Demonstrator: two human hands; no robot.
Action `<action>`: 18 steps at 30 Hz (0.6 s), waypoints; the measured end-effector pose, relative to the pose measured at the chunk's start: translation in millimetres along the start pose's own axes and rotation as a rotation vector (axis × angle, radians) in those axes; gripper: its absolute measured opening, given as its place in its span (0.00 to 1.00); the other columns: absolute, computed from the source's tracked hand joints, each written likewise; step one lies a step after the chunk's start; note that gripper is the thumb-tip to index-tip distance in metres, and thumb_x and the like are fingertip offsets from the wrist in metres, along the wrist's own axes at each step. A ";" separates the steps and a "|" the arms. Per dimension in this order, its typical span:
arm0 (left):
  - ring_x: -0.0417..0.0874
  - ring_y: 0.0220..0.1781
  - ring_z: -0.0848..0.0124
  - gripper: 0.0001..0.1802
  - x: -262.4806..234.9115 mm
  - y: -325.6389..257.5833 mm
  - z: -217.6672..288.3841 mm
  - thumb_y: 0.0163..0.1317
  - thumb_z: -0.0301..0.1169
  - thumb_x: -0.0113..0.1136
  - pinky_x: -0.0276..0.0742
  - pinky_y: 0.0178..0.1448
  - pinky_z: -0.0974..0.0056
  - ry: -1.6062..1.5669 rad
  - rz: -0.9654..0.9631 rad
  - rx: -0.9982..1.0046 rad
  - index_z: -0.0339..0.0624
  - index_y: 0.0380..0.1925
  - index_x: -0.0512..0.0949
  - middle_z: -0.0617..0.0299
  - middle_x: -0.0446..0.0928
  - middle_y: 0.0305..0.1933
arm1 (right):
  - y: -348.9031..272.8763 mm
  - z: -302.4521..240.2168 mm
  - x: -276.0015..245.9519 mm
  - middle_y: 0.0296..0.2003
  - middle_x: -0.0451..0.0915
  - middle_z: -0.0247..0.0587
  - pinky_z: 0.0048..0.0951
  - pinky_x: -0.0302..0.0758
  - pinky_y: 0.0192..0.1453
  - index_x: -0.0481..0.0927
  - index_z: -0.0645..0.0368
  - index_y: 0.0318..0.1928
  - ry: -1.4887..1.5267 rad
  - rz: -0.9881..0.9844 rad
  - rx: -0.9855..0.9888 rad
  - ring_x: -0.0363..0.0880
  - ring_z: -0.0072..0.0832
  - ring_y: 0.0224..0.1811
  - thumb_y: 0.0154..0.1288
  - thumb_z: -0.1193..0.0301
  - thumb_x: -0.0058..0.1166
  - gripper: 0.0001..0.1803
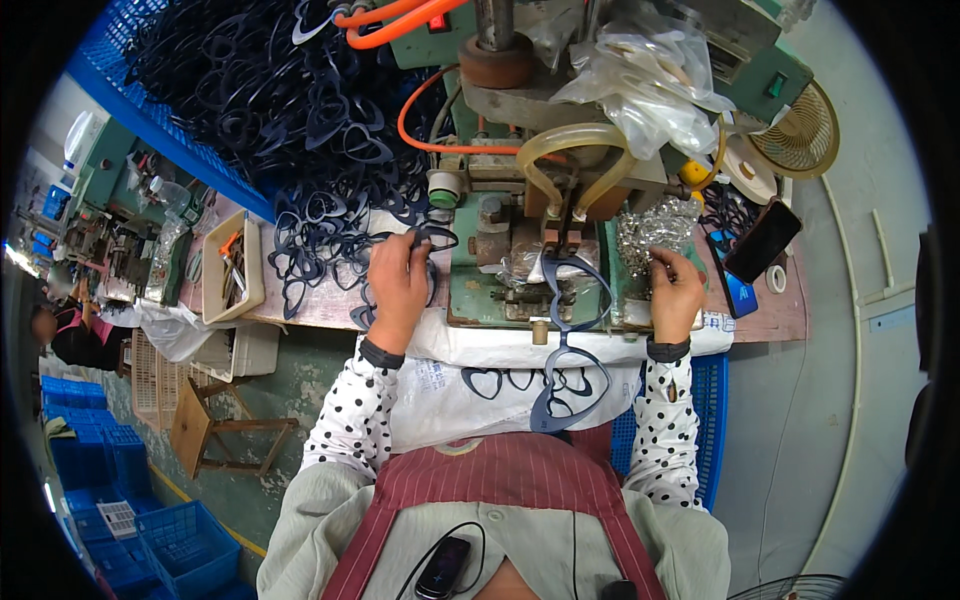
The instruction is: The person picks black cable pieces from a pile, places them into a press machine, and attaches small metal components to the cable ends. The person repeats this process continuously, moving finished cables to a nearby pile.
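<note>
A dark blue heart-shaped glasses frame (565,395) hangs from the press machine (490,250), its upper lens rim under the tooling and its lower one over my lap. My left hand (398,290) is closed at the fingertips on another dark glasses frame (440,238), at the edge of a loose heap of frames (320,235). Over at the machine's right side, my right hand (677,298) has thumb and fingers curled together beside a pile of small shiny metal parts (650,230). Whatever those fingers pinch is too small to make out.
A blue crate (165,125) full of dark frames stands at far left. Nearby sits a cream tray of tools (215,280). On the right lie a black phone (762,242) and a blue phone-like item (738,290). White sacking (430,400) with several frames covers my lap.
</note>
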State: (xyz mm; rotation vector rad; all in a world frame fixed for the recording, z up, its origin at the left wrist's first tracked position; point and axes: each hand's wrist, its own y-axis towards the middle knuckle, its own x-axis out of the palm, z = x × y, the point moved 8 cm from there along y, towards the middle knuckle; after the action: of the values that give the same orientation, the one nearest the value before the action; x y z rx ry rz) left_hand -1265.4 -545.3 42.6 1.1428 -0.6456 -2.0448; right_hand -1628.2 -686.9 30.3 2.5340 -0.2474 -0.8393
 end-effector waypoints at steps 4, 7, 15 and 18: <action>0.78 0.36 0.65 0.19 -29.2 6.8 75.1 0.45 0.19 0.61 0.70 0.48 0.55 -0.087 0.162 0.392 0.44 0.41 0.80 0.63 0.80 0.34 | 2.6 -28.4 10.3 0.32 0.82 0.36 0.22 0.72 0.38 0.85 0.61 0.39 0.318 -0.088 0.084 0.75 0.21 0.30 0.58 0.80 0.59 0.08; 0.81 0.40 0.66 0.18 -35.5 5.8 129.2 0.48 0.22 0.63 0.72 0.55 0.55 -0.151 0.042 0.566 0.46 0.43 0.82 0.65 0.82 0.40 | 2.0 -69.6 12.1 0.32 0.79 0.35 0.21 0.71 0.39 0.86 0.61 0.38 0.508 -0.177 0.095 0.75 0.21 0.32 0.55 0.80 0.60 0.09; 0.83 0.42 0.67 0.16 -11.7 -1.2 187.0 0.55 0.30 0.63 0.78 0.53 0.59 -0.366 -0.119 0.754 0.45 0.45 0.82 0.64 0.83 0.44 | -6.4 -134.1 17.4 0.34 0.81 0.40 0.24 0.75 0.42 0.76 0.66 0.47 0.617 -0.337 0.052 0.81 0.23 0.37 0.50 0.80 0.64 0.20; 0.83 0.41 0.66 0.16 -10.8 -0.6 188.4 0.55 0.30 0.63 0.79 0.51 0.59 -0.418 -0.162 0.784 0.44 0.45 0.81 0.63 0.83 0.43 | -2.2 -135.2 20.6 0.32 0.82 0.41 0.24 0.76 0.41 0.74 0.67 0.46 0.570 -0.345 0.045 0.82 0.23 0.35 0.49 0.79 0.65 0.22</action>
State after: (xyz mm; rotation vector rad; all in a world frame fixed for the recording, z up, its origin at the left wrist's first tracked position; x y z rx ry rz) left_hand -1425.3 -520.5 139.6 1.1959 -1.7184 -2.2492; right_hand -1530.3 -641.8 114.4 2.7719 0.3637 -0.1907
